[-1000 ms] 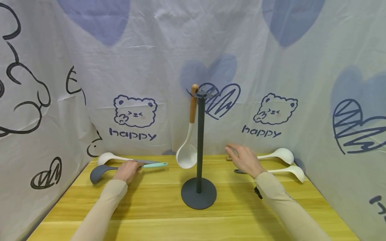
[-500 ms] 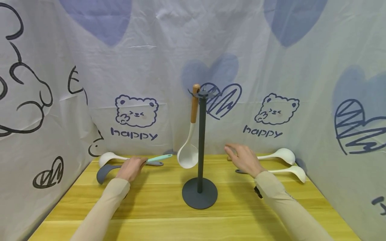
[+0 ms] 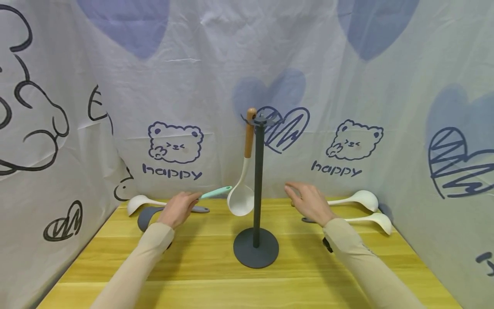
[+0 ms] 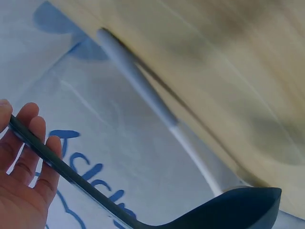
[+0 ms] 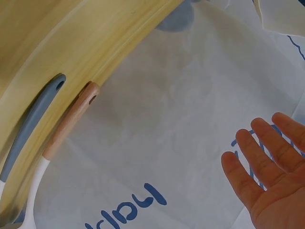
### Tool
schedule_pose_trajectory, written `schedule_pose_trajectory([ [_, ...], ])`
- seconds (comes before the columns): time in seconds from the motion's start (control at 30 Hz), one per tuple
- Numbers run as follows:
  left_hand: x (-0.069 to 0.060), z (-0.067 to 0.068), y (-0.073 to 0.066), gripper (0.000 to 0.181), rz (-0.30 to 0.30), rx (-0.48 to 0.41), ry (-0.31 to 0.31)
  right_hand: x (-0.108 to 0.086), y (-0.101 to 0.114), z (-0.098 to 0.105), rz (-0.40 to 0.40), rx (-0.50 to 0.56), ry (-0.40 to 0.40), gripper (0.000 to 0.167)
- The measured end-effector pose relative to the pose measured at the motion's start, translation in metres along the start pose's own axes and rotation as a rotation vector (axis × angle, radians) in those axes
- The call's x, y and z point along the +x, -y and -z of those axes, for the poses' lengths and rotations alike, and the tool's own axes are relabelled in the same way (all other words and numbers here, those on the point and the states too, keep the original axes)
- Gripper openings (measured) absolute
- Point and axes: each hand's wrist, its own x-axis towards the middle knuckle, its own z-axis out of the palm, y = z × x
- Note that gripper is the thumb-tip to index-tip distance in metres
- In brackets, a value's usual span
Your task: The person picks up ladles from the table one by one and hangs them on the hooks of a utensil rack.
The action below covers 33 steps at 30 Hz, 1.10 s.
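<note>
My left hand (image 3: 179,209) pinches a dark grey ladle (image 4: 90,189) with a mint-green handle (image 3: 216,192) between thumb and fingers. In the left wrist view its bowl (image 4: 228,210) hangs at lower right, in front of a white ladle with a grey handle (image 4: 138,81). That handle's far end points toward the black stand (image 3: 257,180). From the stand's top hooks hangs a white ladle with a wooden handle (image 3: 248,137). My right hand (image 3: 308,201) hovers with fingers extended, holding nothing, above the handles of two white ladles on the right.
On the table's right lie a wooden-handled white ladle (image 5: 71,121) and a grey-handled one (image 5: 33,124), side by side. The stand's round base (image 3: 256,247) sits mid-table (image 3: 216,274). A printed cloth (image 3: 185,77) encloses the back and sides.
My left hand has lifted the mint-handled ladle and moved it rightward, its handle tilting up toward the stand. My right hand has barely shifted.
</note>
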Motion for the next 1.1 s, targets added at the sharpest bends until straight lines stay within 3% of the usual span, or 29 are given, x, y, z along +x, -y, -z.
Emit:
schedule_pose_trajectory([
  [0.17,0.007,0.006,-0.013,0.029,0.051,-0.051,-0.001,0.001,0.002,0.001,-0.002,0.021,0.003,0.046],
  [0.37,0.015,0.010,-0.026,0.028,0.032,-0.064,-0.036,0.003,0.006,0.003,0.011,0.028,-0.013,0.046],
  [0.5,0.019,0.013,-0.033,0.025,0.055,-0.073,-0.053,0.004,0.009,0.003,0.042,0.020,-0.041,0.046],
  [0.83,0.023,0.019,-0.043,0.021,0.057,-0.106,-0.084,0.005,0.016,0.001,0.072,0.005,-0.060,0.045],
  [1.1,0.027,0.026,-0.049,0.016,0.067,-0.205,-0.131,0.006,0.022,0.001,0.095,0.018,-0.084,0.047],
])
